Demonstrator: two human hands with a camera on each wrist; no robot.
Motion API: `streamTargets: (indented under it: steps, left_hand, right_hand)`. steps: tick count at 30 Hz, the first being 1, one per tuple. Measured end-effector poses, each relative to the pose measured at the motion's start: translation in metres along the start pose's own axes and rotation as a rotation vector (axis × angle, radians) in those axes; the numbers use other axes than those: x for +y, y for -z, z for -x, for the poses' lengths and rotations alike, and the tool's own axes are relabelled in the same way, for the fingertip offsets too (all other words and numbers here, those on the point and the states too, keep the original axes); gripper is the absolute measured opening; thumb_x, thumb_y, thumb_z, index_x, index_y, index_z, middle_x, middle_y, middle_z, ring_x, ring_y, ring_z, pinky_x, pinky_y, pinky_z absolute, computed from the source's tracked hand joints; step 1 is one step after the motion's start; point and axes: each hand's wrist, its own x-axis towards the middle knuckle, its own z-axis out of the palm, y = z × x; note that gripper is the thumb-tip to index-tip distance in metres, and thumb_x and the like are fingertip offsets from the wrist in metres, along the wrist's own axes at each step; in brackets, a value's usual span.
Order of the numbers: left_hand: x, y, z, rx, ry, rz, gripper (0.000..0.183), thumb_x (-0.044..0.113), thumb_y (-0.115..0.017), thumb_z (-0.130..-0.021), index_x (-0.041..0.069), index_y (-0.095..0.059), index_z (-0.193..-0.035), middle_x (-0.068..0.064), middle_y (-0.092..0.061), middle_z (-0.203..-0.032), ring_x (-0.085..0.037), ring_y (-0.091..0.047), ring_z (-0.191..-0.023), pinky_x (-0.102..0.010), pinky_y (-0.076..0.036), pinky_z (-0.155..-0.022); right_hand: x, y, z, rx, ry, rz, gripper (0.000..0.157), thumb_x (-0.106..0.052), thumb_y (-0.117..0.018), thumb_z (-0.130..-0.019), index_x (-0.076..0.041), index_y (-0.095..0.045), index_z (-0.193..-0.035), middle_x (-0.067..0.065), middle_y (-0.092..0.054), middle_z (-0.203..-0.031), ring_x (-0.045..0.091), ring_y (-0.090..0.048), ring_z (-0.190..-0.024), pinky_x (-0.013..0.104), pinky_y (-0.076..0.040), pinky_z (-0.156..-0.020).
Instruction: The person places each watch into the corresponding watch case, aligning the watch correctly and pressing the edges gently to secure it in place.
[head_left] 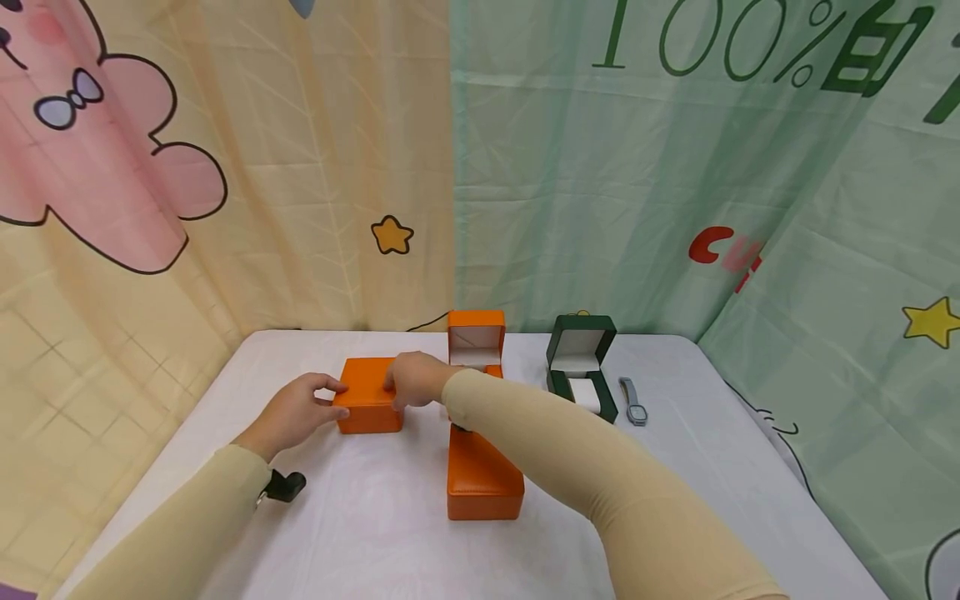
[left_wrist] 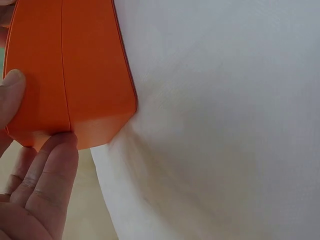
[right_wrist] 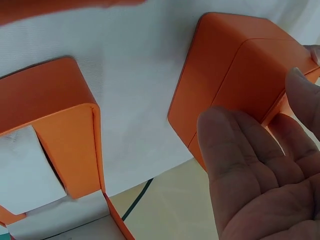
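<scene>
- Here's the closed orange box (head_left: 366, 385), left side of the white table (head_left: 360, 542)!
- Left hand (head_left: 291, 412) pinches one end, right hand (head_left: 422, 379) grips the other!
- Behind them, "100%" reads in green on the curtain (head_left: 600, 208)!

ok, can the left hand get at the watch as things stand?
Probably not directly: the left hand holds the leftmost orange box, and the right sleeve and open green box lie between that hand and the watch.
</scene>
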Motion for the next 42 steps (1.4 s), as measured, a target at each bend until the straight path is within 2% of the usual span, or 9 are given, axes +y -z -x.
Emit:
streamTargets:
  steps: [4, 10, 15, 19, 24, 28, 34, 38, 42]
  left_hand:
    - [0.002, 0.002, 0.0, -0.007, -0.017, -0.01, 0.045, 0.023, -0.084, -0.091, 0.002, -0.069, -0.127, -0.028, -0.057, -0.143, -0.032, -0.073, -0.109, -0.038, -0.063, -0.086]
    - [0.003, 0.005, 0.0, -0.027, -0.001, -0.015, 0.047, 0.025, -0.084, -0.091, 0.004, -0.069, -0.129, -0.028, -0.056, -0.145, -0.03, -0.072, -0.108, -0.041, -0.063, -0.089]
    - [0.004, 0.006, 0.001, -0.047, -0.003, -0.019, 0.046, 0.026, -0.084, -0.09, 0.004, -0.07, -0.127, -0.027, -0.056, -0.143, -0.031, -0.072, -0.108, -0.043, -0.062, -0.089]
    - [0.008, 0.01, 0.002, -0.066, -0.014, -0.054, 0.047, 0.031, -0.084, -0.09, 0.004, -0.071, -0.126, -0.026, -0.056, -0.142, -0.034, -0.07, -0.112, -0.045, -0.062, -0.09]
    - [0.02, 0.016, 0.001, -0.042, -0.082, -0.187, 0.046, 0.041, -0.081, -0.091, 0.005, -0.073, -0.119, -0.024, -0.057, -0.137, -0.04, -0.062, -0.116, -0.053, -0.057, -0.096]
    - [0.034, 0.015, -0.001, 0.008, -0.156, -0.274, 0.044, 0.04, -0.078, -0.094, 0.007, -0.072, -0.122, -0.022, -0.055, -0.14, -0.043, -0.059, -0.121, -0.06, -0.052, -0.104]
    - [0.063, 0.0, 0.0, 0.028, -0.231, -0.299, 0.05, 0.034, -0.076, -0.097, 0.008, -0.065, -0.139, -0.019, -0.053, -0.148, -0.045, -0.059, -0.128, -0.063, -0.048, -0.111]
    - [0.082, -0.016, -0.002, 0.027, -0.305, -0.332, 0.051, 0.034, -0.077, -0.096, 0.009, -0.066, -0.139, -0.016, -0.057, -0.144, -0.041, -0.062, -0.126, -0.059, -0.05, -0.11]
    - [0.097, -0.032, -0.005, 0.014, -0.369, -0.353, 0.05, 0.035, -0.079, -0.095, 0.012, -0.067, -0.138, -0.014, -0.059, -0.143, -0.036, -0.064, -0.124, -0.055, -0.053, -0.109]
  right_hand:
    - [0.001, -0.002, 0.0, -0.008, -0.018, -0.032, 0.043, -0.028, -0.077, -0.097, -0.021, -0.071, -0.139, -0.006, -0.07, -0.138, 0.012, -0.062, -0.129, 0.025, -0.048, -0.114]
    - [0.002, -0.003, 0.001, -0.009, -0.023, -0.053, 0.043, -0.027, -0.077, -0.097, -0.023, -0.071, -0.14, -0.007, -0.07, -0.14, 0.012, -0.061, -0.13, 0.025, -0.047, -0.115]
    - [0.005, -0.001, 0.003, -0.04, 0.02, -0.012, 0.045, -0.029, -0.074, -0.099, -0.023, -0.067, -0.144, -0.005, -0.066, -0.145, 0.014, -0.058, -0.135, 0.027, -0.044, -0.118]
    - [0.012, 0.012, 0.011, -0.034, 0.053, -0.087, 0.043, -0.028, -0.07, -0.102, -0.022, -0.067, -0.144, -0.003, -0.066, -0.145, 0.015, -0.06, -0.133, 0.028, -0.048, -0.114]
    - [0.037, 0.043, 0.039, 0.05, 0.05, -0.347, 0.037, -0.022, -0.065, -0.105, -0.016, -0.068, -0.142, 0.001, -0.07, -0.136, 0.016, -0.067, -0.121, 0.029, -0.057, -0.1]
    - [0.064, 0.056, 0.068, 0.129, 0.011, -0.463, 0.032, -0.02, -0.064, -0.106, -0.015, -0.07, -0.137, 0.002, -0.071, -0.134, 0.018, -0.068, -0.12, 0.031, -0.058, -0.098]
    - [0.098, 0.043, 0.11, 0.234, -0.033, -0.392, 0.029, -0.022, -0.065, -0.106, -0.014, -0.072, -0.133, 0.001, -0.075, -0.128, 0.019, -0.07, -0.115, 0.035, -0.058, -0.1]
    - [0.114, 0.026, 0.137, 0.277, -0.03, -0.328, 0.027, -0.022, -0.067, -0.105, -0.015, -0.074, -0.13, 0.001, -0.077, -0.121, 0.017, -0.072, -0.105, 0.035, -0.061, -0.092]
    - [0.125, 0.007, 0.161, 0.307, -0.014, -0.249, 0.025, -0.023, -0.071, -0.102, -0.015, -0.077, -0.125, -0.001, -0.078, -0.117, 0.016, -0.072, -0.103, 0.034, -0.062, -0.09]
